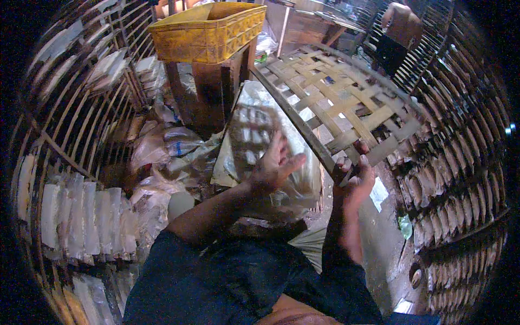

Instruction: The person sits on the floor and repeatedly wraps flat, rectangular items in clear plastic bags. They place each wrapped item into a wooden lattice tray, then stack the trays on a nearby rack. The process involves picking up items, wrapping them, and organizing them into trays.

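My right hand (353,187) grips the near corner of a woven bamboo tray (338,105), a rectangular open lattice of flat strips with a dark wooden edge along its left side. The tray is held up at a tilt, to the right of centre. To its left, my left hand (279,162) is raised with thumb and fingers apart, holding nothing that I can see. Under and beyond that hand is a pale slab-like surface (260,95), partly covered by clear plastic. A dark, blurred lattice pattern lies across it; I cannot tell whether this is a shadow or an object.
A yellow plastic crate (208,35) stands on a wooden support (208,95) ahead. Crumpled plastic bags (162,149) lie to the left. Slatted racks with pale slabs (89,216) line the left, and racks of brownish pieces (455,179) the right. Another person (398,40) stands at the far right.
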`<state>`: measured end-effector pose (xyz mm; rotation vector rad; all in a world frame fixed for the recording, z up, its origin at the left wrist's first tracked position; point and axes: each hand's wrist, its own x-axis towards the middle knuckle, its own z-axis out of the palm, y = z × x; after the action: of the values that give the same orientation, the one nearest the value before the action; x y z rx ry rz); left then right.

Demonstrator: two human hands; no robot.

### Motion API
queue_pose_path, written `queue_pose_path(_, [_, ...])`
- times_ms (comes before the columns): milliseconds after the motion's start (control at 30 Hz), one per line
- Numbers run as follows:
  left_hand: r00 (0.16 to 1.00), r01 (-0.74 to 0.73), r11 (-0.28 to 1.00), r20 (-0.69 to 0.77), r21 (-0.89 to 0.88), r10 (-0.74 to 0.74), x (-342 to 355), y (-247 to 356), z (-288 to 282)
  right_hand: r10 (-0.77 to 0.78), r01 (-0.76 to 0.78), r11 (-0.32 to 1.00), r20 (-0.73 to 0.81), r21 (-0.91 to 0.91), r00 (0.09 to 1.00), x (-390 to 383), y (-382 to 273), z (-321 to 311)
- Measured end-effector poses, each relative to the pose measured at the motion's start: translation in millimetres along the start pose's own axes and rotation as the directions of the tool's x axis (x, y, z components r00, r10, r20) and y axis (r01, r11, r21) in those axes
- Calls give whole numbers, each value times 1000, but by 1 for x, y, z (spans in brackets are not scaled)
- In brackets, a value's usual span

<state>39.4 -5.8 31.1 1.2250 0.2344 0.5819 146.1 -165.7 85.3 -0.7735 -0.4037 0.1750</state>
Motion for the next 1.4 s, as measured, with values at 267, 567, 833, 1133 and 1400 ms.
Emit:
queue_pose_path(267, [945, -100, 797, 195, -596, 263, -2, 96, -71, -155, 829, 118, 814, -547, 559, 22, -1, -43])
queue_pose_path(567, [984, -72, 995, -158, 75, 83, -29, -26, -166, 544, 889, 164, 791, -427, 280, 26, 72, -88])
queue_pose_path(833, [957, 35, 613, -204, 789, 207, -44, -59, -196, 529, 886, 171, 799, -432, 287, 1, 86, -84])
queue_pose_path(1133, [973, -9, 834, -186, 551, 134, -50, -65, -199, 593, 926, 11, 748, -378, 298, -21, 80, -57])
queue_pose_path(1400, [968, 53, 646, -197, 762, 153, -55, -45, -226, 406, 857, -14, 780, -515, 476, 0, 113, -10])
